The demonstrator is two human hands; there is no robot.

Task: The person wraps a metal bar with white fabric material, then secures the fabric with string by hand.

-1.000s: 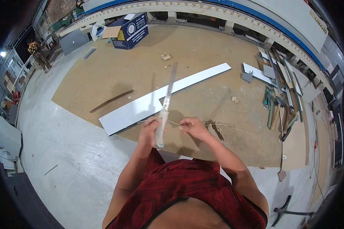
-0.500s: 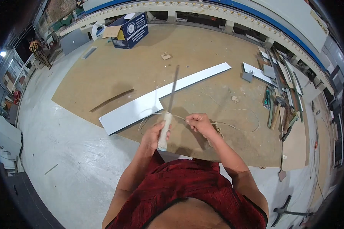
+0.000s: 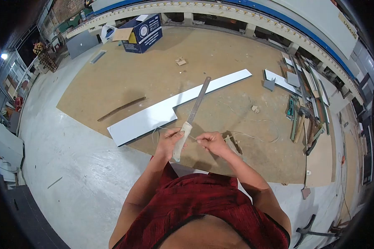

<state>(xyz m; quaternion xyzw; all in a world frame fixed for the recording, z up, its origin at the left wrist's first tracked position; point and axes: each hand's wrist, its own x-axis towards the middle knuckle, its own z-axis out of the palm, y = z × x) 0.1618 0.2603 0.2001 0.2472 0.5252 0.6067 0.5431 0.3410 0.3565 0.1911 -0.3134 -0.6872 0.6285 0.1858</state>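
Note:
My left hand is closed around the pale wrapped handle of a long, narrow metal blade, which points up and to the right over the table. At the handle's right side, my right hand pinches a thin, light string between thumb and fingers. More of this string lies in a loose loop on the table. Beyond the hands, a white L-shaped panel lies under the blade's line. Close behind my right wrist is a small tan and dark piece, partly hidden.
A brown table board carries a dark curved strip on the left and an open blue box at the back. A hammer and several offcuts crowd the right edge. A person stands far left.
The blade has tilted further right, its flat side now showing. My right hand has moved slightly down and left, closer to the handle. My left hand has shifted its hold a little.

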